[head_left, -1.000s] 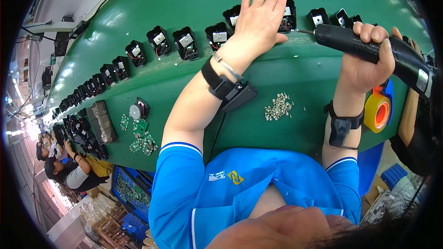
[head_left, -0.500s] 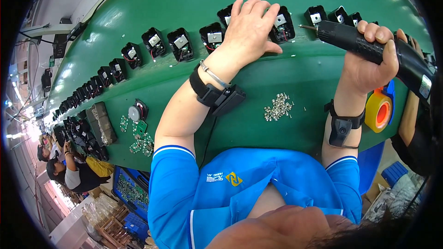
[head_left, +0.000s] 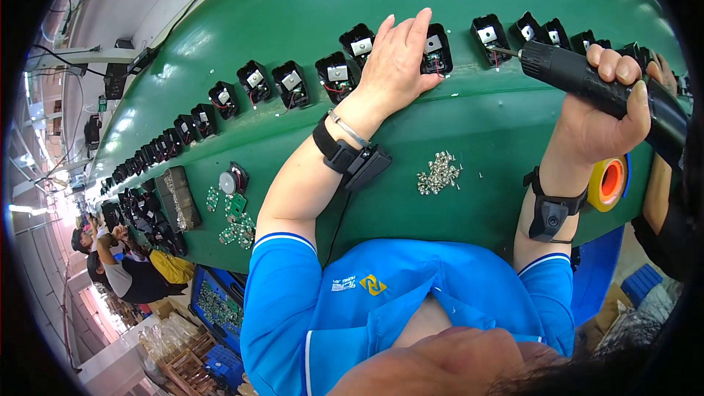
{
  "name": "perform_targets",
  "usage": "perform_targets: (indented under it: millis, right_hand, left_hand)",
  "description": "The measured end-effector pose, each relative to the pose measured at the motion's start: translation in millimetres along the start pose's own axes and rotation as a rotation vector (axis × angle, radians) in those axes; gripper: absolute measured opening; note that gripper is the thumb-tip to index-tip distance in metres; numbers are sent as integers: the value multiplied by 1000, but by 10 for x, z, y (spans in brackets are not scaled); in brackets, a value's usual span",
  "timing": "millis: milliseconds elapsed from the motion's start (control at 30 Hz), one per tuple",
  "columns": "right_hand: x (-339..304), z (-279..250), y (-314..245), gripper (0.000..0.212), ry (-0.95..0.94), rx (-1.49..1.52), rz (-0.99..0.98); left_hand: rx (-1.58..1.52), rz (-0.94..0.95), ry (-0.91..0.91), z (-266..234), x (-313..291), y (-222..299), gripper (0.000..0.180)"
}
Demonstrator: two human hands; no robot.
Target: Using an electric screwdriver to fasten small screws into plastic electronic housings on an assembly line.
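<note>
"How are the hands set?"
"Left hand spread, thumb parted, at the left side of a black housing on the green table; any contact is hidden. Right hand wraps an electric screwdriver, probably angled leftward to face its bit toward the housings."
"And the screws?"
"Heaped centrally, likely for easy reach."

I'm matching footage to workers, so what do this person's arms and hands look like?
Both hands, left hand and right hand, are ungloved. The short blue sleeves have white trim. Each forearm wears a black strap: the left box is dark and blocky, the right box has a round lens-like spot. A silver bangle circles the left wrist.
</note>
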State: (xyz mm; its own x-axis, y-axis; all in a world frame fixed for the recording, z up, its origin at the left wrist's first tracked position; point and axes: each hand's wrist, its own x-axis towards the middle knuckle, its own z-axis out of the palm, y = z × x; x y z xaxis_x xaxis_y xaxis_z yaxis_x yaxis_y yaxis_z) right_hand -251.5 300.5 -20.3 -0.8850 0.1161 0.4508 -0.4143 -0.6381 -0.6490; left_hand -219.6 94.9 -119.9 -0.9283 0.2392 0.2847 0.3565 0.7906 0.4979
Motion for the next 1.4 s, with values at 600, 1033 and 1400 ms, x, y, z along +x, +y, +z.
perform_targets:
  millis: [600, 1033, 1400]
  right_hand:
    - [-9, 46, -44, 28, 34, -10, -16]
    - [-161, 193, 218, 28, 9, -79, 60]
    - [-298, 355, 744, 29, -61, -97, 89]
  left_hand:
    - [31, -72, 18, -77, -4, 13, 85]
    - [-84, 4, 104, -97, -121, -22, 82]
    - [-115, 40, 84, -74, -187, -118, 87]
